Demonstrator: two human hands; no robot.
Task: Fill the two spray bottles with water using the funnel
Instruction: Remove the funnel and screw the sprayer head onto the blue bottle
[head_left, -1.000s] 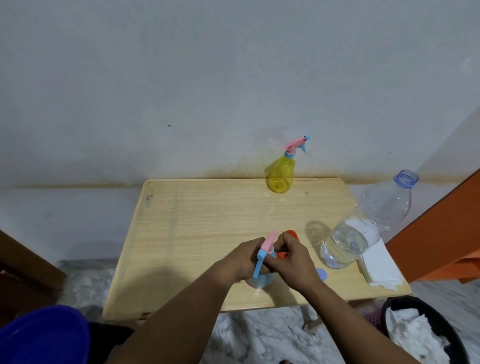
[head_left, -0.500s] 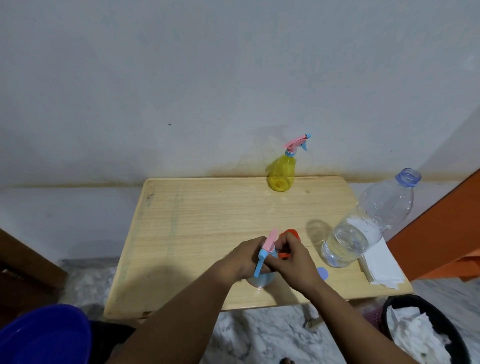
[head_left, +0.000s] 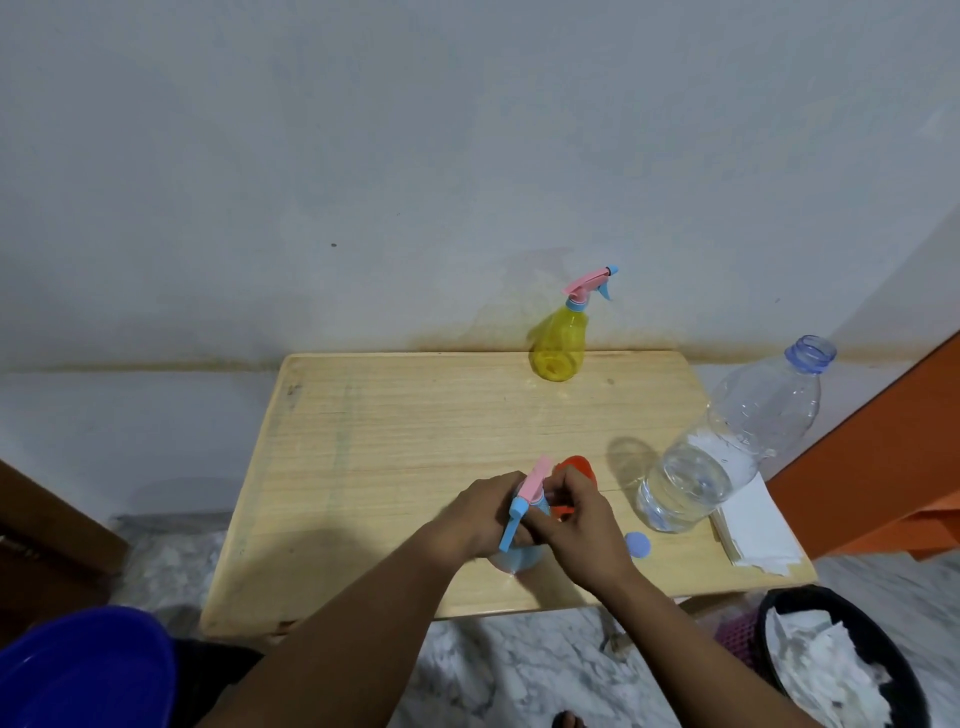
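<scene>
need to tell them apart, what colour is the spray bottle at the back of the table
Yellow, with a pink-and-blue spray head: spray bottle, head view.

Both forearms reach fwd, converging. Left hand (head_left: 483, 514) curled shut, gripping; right hand (head_left: 582, 525) touching it, fingers pinched closed.

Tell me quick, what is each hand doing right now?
Left hand: closed around the blue spray bottle.
Right hand: closed at the bottle's spray head; its exact grip is hidden.
</scene>
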